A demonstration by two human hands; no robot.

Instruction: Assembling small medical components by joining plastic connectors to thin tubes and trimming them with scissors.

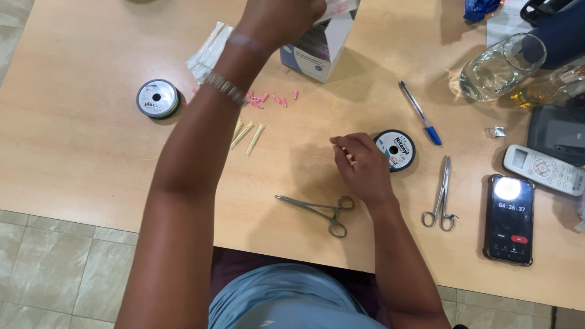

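My left hand [281, 17] reaches far across the table to an open white and blue box [322, 50], fingers closed on a pale packet [339, 7] at its opening. A bracelet and a band sit on that wrist. Nearer to me, my right hand [361, 163] rests on the wooden table [85, 152] with its fingertips pinched together, right beside a black thread spool [395, 149]. Anything between those fingertips is too small to make out. Metal forceps [320, 210] lie just left of my right wrist.
Second forceps [443, 196], a blue pen [420, 113], a phone showing a timer [509, 218], a white remote [543, 169], a glass [498, 67]. At left, another spool [157, 98], clear wrappers [207, 52], pink bits [268, 99], yellow tubes [246, 135]. Tiled floor lies below the table edge.
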